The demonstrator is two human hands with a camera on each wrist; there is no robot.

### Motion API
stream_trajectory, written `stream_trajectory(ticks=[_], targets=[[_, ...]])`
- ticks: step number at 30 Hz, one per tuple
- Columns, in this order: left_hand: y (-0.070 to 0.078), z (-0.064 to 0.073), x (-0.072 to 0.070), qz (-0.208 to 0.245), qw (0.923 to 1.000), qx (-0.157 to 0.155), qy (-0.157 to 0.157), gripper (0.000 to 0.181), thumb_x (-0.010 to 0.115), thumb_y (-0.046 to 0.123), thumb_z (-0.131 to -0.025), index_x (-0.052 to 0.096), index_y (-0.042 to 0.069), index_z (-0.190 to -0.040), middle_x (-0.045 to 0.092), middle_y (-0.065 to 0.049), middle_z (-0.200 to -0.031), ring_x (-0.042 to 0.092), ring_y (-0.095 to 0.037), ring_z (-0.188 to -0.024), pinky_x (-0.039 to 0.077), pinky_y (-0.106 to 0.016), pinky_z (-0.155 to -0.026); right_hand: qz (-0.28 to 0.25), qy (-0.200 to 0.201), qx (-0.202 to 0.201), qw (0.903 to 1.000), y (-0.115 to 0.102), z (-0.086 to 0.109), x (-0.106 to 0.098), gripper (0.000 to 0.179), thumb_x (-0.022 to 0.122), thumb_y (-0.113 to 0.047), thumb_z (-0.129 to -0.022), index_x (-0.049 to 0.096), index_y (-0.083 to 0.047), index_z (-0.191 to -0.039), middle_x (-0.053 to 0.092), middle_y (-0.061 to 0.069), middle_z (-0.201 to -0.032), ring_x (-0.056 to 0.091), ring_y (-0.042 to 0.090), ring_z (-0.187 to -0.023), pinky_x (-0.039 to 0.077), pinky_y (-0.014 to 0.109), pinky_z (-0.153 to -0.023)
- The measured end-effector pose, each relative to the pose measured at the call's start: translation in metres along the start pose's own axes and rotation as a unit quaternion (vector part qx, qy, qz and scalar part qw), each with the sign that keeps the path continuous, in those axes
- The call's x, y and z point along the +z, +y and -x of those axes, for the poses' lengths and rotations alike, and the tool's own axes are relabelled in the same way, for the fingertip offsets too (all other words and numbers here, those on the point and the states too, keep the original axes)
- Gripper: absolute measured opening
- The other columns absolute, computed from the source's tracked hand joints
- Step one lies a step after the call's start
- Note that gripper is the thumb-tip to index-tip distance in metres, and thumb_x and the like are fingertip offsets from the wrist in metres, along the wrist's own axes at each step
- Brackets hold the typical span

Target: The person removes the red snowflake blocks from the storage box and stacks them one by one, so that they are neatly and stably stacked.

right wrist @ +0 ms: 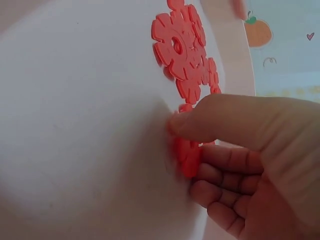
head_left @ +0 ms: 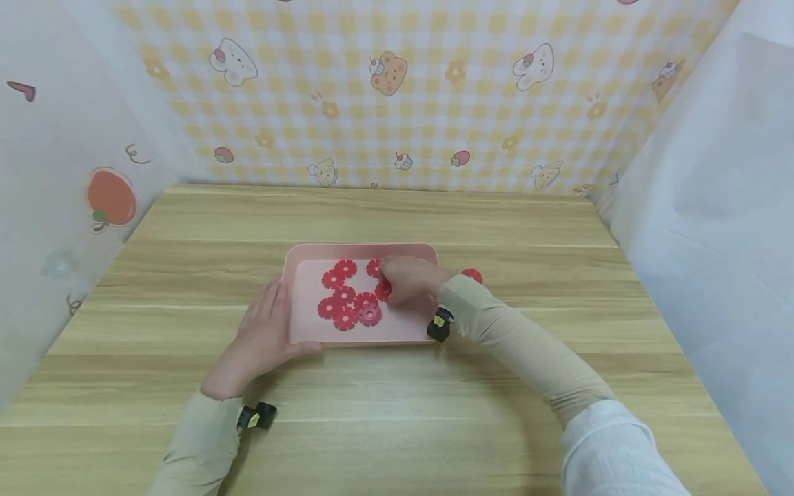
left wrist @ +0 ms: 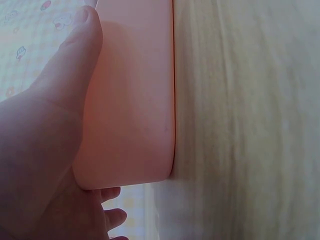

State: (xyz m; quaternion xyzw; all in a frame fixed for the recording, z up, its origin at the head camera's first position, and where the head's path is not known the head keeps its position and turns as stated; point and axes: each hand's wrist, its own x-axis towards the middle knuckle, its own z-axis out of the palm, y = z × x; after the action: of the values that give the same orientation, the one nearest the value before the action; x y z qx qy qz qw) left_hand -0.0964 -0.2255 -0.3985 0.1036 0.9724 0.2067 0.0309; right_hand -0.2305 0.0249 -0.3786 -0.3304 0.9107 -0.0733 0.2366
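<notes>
A shallow pink tray stands on the table with several red flower-shaped slotted discs in its left and middle part, some overlapping. My left hand rests at the tray's near left corner, with the fingers along the left side. In the left wrist view its thumb lies along the front wall. Inside the tray, my right hand pinches a red slotted disc between thumb and fingers. That disc looks upright and slightly blurred in the right wrist view, close by the other discs.
One more red disc lies on the wooden table to the right of the tray, partly behind the right forearm. A yellow checked backdrop with cartoon prints rises behind the table, and pale sheets hang at both sides.
</notes>
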Motion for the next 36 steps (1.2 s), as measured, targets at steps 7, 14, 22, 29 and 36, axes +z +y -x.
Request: stream_trajectory(ticks=[7, 14, 22, 29, 36], targets=[[0.0, 0.001, 0.0, -0.006, 1.0, 0.005, -0.001, 0.123, 0.081, 0.049, -0.069, 0.008, -0.013, -0.146, 0.018, -0.033, -0.151, 0.017, -0.047, -0.139, 0.013, -0.061, -0.115, -0.019, 0.016, 0.008, 0.9997, -0.002, 0.003, -0.002, 0.04, 0.08, -0.027, -0.076, 0.054, -0.016, -0.104, 0.058, -0.003, -0.091, 0.055, 0.014, -0.086, 0.049, 0.02, -0.075], [0.003, 0.001, -0.001, -0.005, 1.0, -0.002, -0.007, 0.123, 0.08, 0.049, -0.069, 0.008, -0.013, -0.146, 0.018, -0.032, -0.15, 0.017, -0.047, -0.138, 0.014, -0.062, -0.114, -0.052, 0.033, 0.006, 0.9981, 0.003, 0.011, -0.008, 0.033, 0.078, -0.025, -0.078, 0.055, -0.014, -0.1, 0.059, 0.001, -0.086, 0.055, 0.017, -0.08, 0.047, 0.024, -0.069], [0.004, 0.002, -0.002, -0.003, 1.0, -0.003, -0.008, 0.123, 0.08, 0.05, -0.069, 0.008, -0.013, -0.146, 0.018, -0.032, -0.15, 0.018, -0.047, -0.137, 0.015, -0.064, -0.113, -0.07, 0.05, 0.01, 0.9962, 0.015, 0.025, -0.025, 0.032, 0.075, -0.024, -0.081, 0.057, -0.01, -0.103, 0.057, 0.004, -0.093, 0.053, 0.02, -0.086, 0.049, 0.028, -0.076], [0.003, 0.0, -0.001, -0.001, 1.0, 0.002, -0.005, 0.124, 0.08, 0.051, -0.069, 0.008, -0.013, -0.146, 0.018, -0.032, -0.15, 0.018, -0.047, -0.137, 0.015, -0.063, -0.113, -0.068, 0.072, 0.031, 0.9946, 0.041, 0.043, -0.034, 0.031, 0.075, -0.022, -0.081, 0.058, -0.008, -0.102, 0.059, 0.004, -0.095, 0.053, 0.02, -0.086, 0.049, 0.03, -0.077], [0.001, 0.001, -0.001, 0.005, 0.9999, 0.0, -0.013, 0.124, 0.079, 0.053, -0.07, 0.006, -0.012, -0.147, 0.015, -0.033, -0.152, 0.015, -0.048, -0.138, 0.014, -0.065, -0.113, -0.056, 0.11, 0.016, 0.9922, 0.07, 0.061, -0.035, 0.037, 0.075, -0.022, -0.08, 0.059, 0.001, -0.105, 0.059, 0.01, -0.093, 0.052, 0.023, -0.083, 0.049, 0.032, -0.074]])
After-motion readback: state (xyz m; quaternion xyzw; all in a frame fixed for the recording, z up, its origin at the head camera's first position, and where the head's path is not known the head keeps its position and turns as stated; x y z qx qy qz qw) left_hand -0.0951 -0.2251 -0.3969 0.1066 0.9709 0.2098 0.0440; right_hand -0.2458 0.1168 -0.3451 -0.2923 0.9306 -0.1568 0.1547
